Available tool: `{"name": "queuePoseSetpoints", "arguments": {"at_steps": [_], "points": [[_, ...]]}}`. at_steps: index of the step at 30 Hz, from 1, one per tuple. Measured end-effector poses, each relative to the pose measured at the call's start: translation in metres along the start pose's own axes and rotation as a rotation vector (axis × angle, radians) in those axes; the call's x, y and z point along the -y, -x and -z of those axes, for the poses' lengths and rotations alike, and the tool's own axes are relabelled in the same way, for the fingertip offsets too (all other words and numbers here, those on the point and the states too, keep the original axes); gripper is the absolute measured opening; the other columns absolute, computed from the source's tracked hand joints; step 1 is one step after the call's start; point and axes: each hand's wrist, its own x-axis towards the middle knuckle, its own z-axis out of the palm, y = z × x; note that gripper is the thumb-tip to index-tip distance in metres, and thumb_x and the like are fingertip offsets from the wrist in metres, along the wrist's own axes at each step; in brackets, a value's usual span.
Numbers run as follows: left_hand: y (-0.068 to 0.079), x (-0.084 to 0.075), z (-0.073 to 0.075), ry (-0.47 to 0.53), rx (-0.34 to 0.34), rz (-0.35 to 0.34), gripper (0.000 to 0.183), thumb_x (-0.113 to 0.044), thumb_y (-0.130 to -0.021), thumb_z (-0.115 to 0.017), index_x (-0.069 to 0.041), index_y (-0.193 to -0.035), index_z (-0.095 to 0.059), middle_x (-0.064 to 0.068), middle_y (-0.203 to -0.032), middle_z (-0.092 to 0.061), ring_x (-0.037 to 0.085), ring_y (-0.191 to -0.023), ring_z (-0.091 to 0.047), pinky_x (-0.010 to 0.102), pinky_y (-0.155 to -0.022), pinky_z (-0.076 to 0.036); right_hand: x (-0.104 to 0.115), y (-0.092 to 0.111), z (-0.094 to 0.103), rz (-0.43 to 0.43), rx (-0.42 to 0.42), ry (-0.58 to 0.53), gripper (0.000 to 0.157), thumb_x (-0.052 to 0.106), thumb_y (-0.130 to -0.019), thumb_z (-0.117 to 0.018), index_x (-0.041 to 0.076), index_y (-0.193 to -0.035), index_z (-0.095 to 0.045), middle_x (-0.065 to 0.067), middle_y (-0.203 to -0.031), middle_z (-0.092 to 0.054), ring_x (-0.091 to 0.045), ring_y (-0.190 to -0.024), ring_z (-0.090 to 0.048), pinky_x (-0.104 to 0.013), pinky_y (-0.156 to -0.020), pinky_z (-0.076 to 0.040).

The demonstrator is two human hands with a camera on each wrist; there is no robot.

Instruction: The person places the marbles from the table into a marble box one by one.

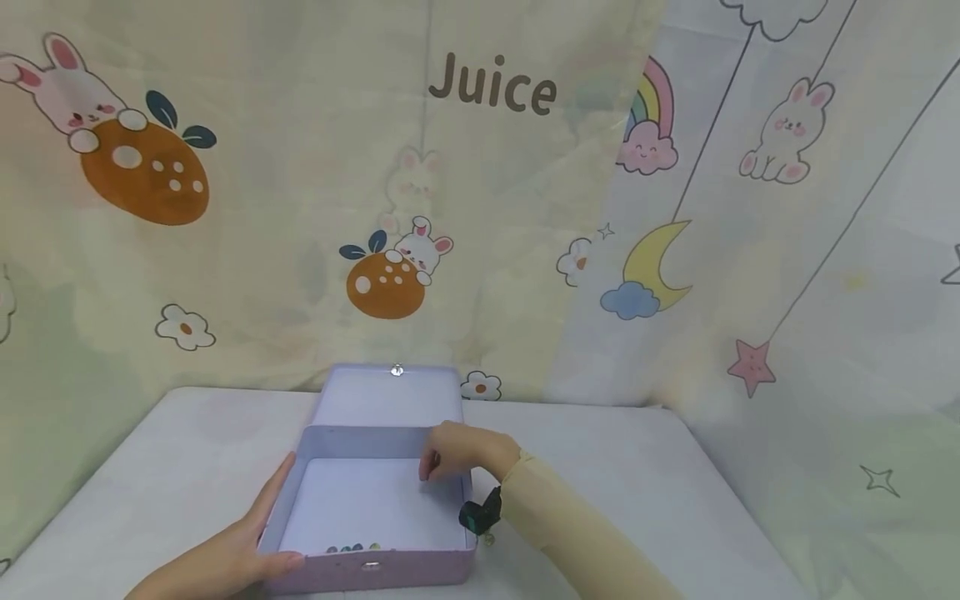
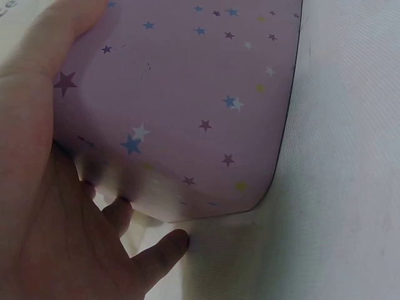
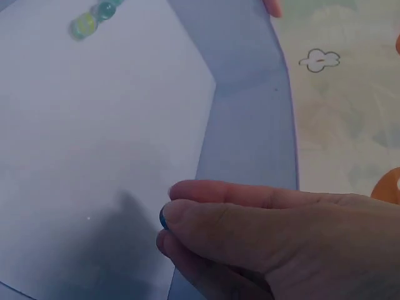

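Observation:
A lilac lidded box [image 1: 375, 571] stands on the table, its star-printed outer wall [image 2: 187, 87] filling much of the left wrist view. My left hand [image 1: 225, 546] holds its front left corner, thumb at the front wall and fingers along the left side. Inside, over the right part of the floor, my right hand [image 1: 457, 450] pinches a small blue marble [image 3: 163, 217] between thumb and fingertips; the fingers hide most of it. Several glass marbles, among them a yellow-green marble [image 3: 85, 25] and a teal marble [image 3: 106, 10], lie along the front wall inside.
The box's lid [image 1: 390, 396] is tipped back toward the printed cloth backdrop [image 1: 262, 208], a metal clasp [image 1: 397, 370] at its edge. Beside the box's right wall, a small yellowish round piece [image 1: 489, 539] shows below the black wrist camera [image 1: 480, 512]. White cloth covers the table [image 1: 600, 467].

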Motion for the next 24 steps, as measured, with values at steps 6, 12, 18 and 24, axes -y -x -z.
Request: {"name": "queuePoseSetpoints", "arguments": {"at_steps": [6, 12, 18, 24], "points": [[-0.003, 0.001, -0.004, 0.055, -0.017, -0.046, 0.108, -0.027, -0.081, -0.070, -0.017, -0.153, 0.010, 0.023, -0.158, 0.001, -0.026, -0.126, -0.003, 0.003, -0.097, -0.022, 0.001, -0.018, -0.013, -0.028, 0.034, 0.030, 0.008, 0.013, -0.080, -0.075, 0.021, -0.080, -0.074, 0.016, -0.076, -0.064, 0.002, -0.073, -0.055, -0.015, -0.070, -0.046], [-0.002, 0.001, -0.001, -0.017, -0.015, -0.009, 0.108, -0.032, -0.082, -0.070, -0.021, -0.153, 0.011, 0.016, -0.158, -0.003, -0.006, -0.131, -0.026, 0.017, -0.096, -0.037, 0.004, -0.025, -0.018, -0.054, 0.052, 0.078, 0.010, 0.014, -0.078, -0.077, 0.023, -0.077, -0.073, 0.015, -0.073, -0.063, 0.001, -0.070, -0.054, -0.016, -0.068, -0.045], [-0.001, 0.001, 0.000, -0.012, -0.004, -0.008, 0.107, -0.031, -0.083, -0.069, -0.021, -0.153, 0.012, 0.002, -0.159, 0.000, -0.007, -0.124, -0.031, 0.022, -0.086, -0.044, 0.005, -0.027, -0.020, -0.063, 0.054, 0.116, 0.012, 0.014, -0.077, -0.077, 0.024, -0.077, -0.072, 0.016, -0.073, -0.061, 0.000, -0.071, -0.053, -0.016, -0.068, -0.044], [-0.003, 0.000, -0.001, 0.034, -0.009, -0.032, 0.107, -0.029, -0.083, -0.069, -0.020, -0.153, 0.012, 0.019, -0.158, -0.001, -0.028, -0.121, -0.006, 0.013, -0.095, -0.034, 0.004, -0.024, -0.014, -0.026, 0.033, 0.086, 0.010, 0.015, -0.078, -0.077, 0.024, -0.079, -0.072, 0.015, -0.075, -0.062, 0.000, -0.072, -0.053, -0.016, -0.068, -0.044]]}}
